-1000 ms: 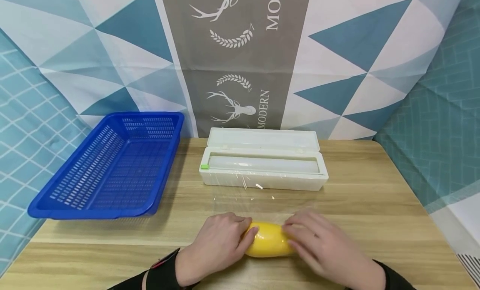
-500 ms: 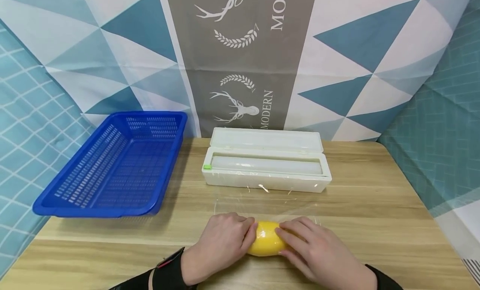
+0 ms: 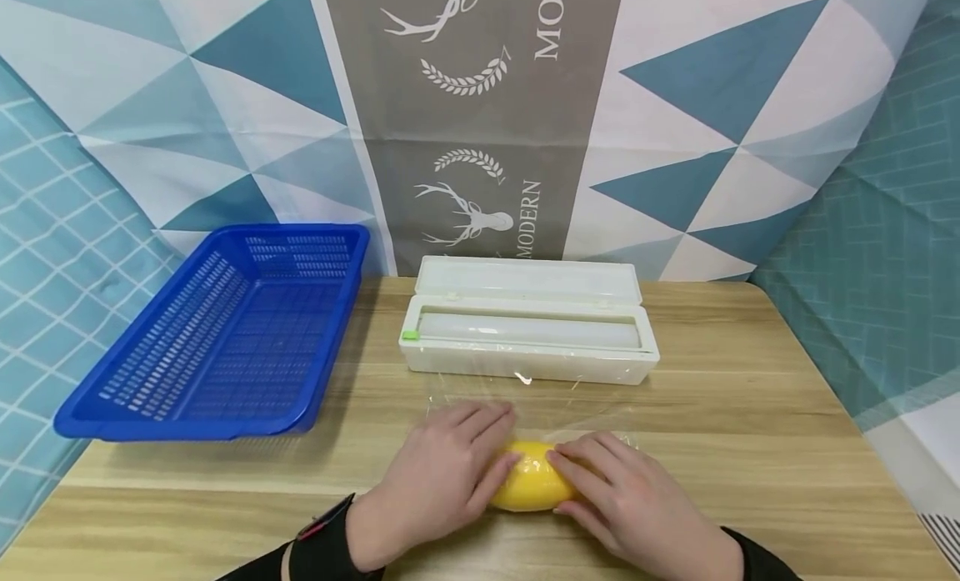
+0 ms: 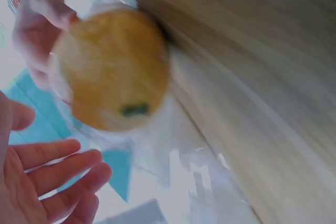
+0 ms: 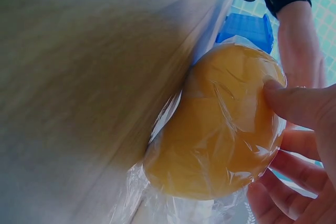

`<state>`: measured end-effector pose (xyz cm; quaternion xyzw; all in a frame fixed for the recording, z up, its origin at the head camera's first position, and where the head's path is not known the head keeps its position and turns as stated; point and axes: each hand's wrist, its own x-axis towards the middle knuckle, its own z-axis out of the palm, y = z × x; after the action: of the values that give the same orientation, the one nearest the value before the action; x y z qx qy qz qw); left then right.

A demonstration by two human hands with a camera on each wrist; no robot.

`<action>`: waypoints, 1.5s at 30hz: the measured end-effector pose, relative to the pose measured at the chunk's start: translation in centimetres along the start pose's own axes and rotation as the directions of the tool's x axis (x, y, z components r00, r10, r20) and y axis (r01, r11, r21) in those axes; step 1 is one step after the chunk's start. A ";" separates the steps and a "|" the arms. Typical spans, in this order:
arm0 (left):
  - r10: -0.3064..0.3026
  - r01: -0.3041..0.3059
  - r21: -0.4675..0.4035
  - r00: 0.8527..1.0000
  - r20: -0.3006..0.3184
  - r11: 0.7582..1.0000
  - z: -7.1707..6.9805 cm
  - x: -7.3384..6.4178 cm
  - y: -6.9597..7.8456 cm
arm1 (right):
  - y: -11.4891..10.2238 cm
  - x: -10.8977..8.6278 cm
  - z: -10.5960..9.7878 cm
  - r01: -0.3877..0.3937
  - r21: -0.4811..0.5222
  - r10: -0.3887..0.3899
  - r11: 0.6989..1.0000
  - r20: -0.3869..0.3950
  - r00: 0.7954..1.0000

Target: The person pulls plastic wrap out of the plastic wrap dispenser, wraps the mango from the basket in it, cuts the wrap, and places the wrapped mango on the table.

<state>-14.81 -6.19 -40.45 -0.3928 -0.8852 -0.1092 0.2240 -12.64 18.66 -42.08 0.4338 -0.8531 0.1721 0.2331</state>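
A smooth yellow oblong fruit-like thing (image 3: 531,478), its exact kind unclear, lies wrapped in clear cling film (image 5: 231,103) near the table's front. A dark green mark shows on its end in the left wrist view. My right hand (image 3: 630,498) holds its right end, thumb on one side and fingers on the other. At the left end is my left hand (image 3: 446,464), fingers extended forward over the film; the left wrist view has this hand (image 4: 50,177) spread and apart from the yellow thing. Film runs from the thing back to a white cling film box (image 3: 528,364).
The box stands at the back middle, lid (image 3: 528,281) raised and a roll (image 3: 525,329) inside, with a green slider (image 3: 409,335) at its left end. A blue plastic basket (image 3: 315,381) sits at the left. Behind the wooden table (image 3: 750,448) hangs patterned cloth (image 3: 480,114).
My left hand's fingers have let go of the thing's left end and straightened forward over the film. My right hand has shifted slightly left, still holding the right end.
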 end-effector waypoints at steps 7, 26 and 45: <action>0.140 -0.141 0.055 0.990 0.035 0.988 -0.5 -0.8 2.3 | 0.0 0.1 0.2 -0.013 0.006 0.013 1.000 0.001 1.000; 0.005 -0.017 0.073 0.988 0.157 0.997 0.8 -1.1 1.3 | 0.6 -0.1 0.7 -0.108 -0.003 0.108 0.994 0.031 0.994; -0.045 0.042 0.018 0.982 0.181 0.999 1.8 -0.9 0.2 | 1.8 -0.4 0.8 -0.186 0.020 0.182 0.982 0.122 0.976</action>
<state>-14.66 -5.93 -42.45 -0.3802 -0.9110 -0.0718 0.1427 -14.12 19.53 -43.17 0.3660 -0.8993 0.1801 0.1578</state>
